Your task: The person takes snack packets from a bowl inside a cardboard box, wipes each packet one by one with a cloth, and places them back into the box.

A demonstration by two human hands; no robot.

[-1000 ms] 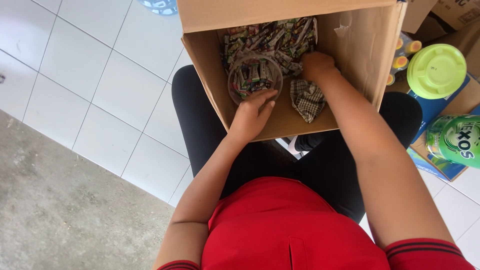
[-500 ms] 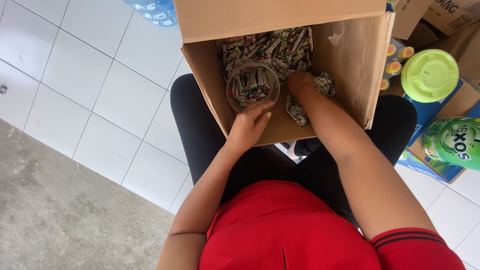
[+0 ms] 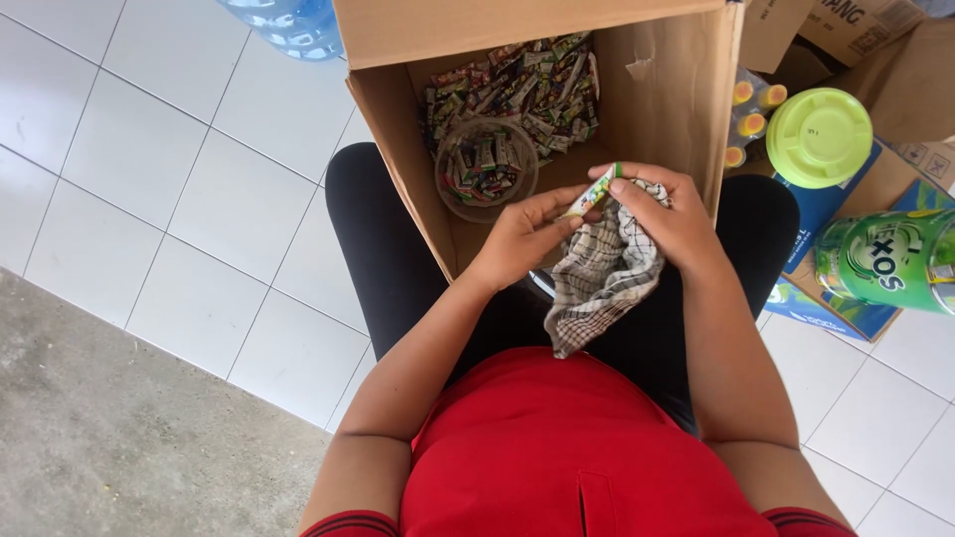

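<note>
While the person sits with a cardboard box point(image 3: 657, 89) open on the lap, both hands meet just in front of its near edge. Left hand point(image 3: 522, 234): fingers pinched closed on the lower end of a small wrapped sachet point(image 3: 595, 195), white and yellow with a green tip. Right hand point(image 3: 665, 214): fingers closed over the sachet's upper end and over a checked cloth point(image 3: 602, 278), which hangs bunched from that hand down toward the black trousers. Sachet sits between the two hands, tilted, above the cloth and outside the box.

Inside the box: a round clear bowl point(image 3: 486, 167) partly filled with similar sachets, standing on the box floor; behind it, a loose heap of sachets point(image 3: 517, 85) against the far wall.

To the right, on the white tiled floor point(image 3: 179, 179): a jar with a light green lid point(image 3: 820, 137), a green canister point(image 3: 890, 261), more cardboard. A blue water bottle point(image 3: 288, 22) shows at the top edge.
</note>
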